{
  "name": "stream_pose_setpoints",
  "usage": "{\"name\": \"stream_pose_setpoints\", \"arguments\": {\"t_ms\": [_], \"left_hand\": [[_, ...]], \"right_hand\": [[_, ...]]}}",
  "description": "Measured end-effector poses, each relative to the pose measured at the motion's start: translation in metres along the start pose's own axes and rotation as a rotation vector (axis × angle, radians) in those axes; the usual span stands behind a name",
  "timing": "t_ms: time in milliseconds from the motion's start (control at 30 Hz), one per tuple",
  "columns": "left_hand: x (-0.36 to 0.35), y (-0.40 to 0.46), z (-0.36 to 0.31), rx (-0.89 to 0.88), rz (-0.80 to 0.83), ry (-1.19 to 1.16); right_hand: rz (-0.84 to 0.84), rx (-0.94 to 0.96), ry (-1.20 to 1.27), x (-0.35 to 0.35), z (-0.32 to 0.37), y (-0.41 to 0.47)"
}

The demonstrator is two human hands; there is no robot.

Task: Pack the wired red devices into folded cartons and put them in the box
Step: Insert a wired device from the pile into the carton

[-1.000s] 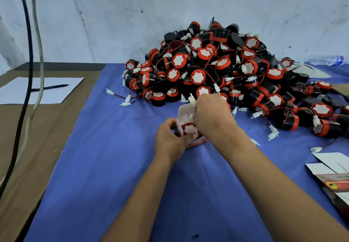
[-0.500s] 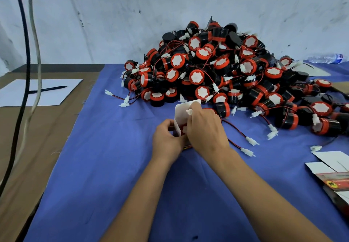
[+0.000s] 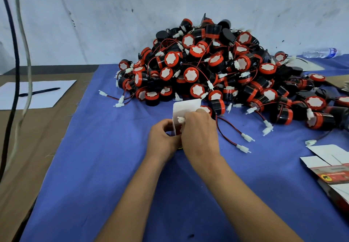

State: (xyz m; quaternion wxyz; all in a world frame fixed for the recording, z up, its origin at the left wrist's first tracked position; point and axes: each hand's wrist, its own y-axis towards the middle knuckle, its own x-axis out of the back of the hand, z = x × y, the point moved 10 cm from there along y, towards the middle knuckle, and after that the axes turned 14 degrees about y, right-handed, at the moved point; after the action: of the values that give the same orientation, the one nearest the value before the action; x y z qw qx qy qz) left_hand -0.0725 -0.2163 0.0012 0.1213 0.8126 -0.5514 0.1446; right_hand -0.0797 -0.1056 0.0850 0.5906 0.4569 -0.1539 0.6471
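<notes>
A: Where's the device?
B: Inside the carton (image 3: pixel 186 107), six o'clock of the pile (image 3: pixel 217 68). Left hand (image 3: pixel 162 140) grips the carton; right hand (image 3: pixel 200 130) pinches the white plug (image 3: pixel 180 119).
A: Risk?
B: I'd say trapped wire stops the flap closing.

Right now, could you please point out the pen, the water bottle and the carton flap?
pen (image 3: pixel 39 92), head view, mid-barrel.
water bottle (image 3: pixel 321 52), head view, its clear body.
carton flap (image 3: pixel 186 106), head view, white inner face.
</notes>
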Motion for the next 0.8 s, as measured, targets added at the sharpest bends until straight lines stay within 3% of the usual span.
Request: {"name": "stream_pose_setpoints", "arguments": {"t_ms": [167, 333, 500, 800], "left_hand": [[-0.001, 0.001, 0.001, -0.010, 0.008, -0.005], [-0.002, 0.003, 0.004, -0.009, 0.009, 0.024], [-0.003, 0.002, 0.001, -0.020, 0.019, 0.007], [-0.001, 0.000, -0.005, -0.062, 0.034, 0.048]], "right_hand": [[-0.069, 0.042, -0.032, 0.006, 0.004, -0.009], [-0.005, -0.055, 0.023, 0.001, -0.006, 0.001], [-0.049, -0.029, -0.005, 0.004, -0.007, -0.004], [0.034, 0.030, -0.093, 0.002, -0.002, 0.006]]}}
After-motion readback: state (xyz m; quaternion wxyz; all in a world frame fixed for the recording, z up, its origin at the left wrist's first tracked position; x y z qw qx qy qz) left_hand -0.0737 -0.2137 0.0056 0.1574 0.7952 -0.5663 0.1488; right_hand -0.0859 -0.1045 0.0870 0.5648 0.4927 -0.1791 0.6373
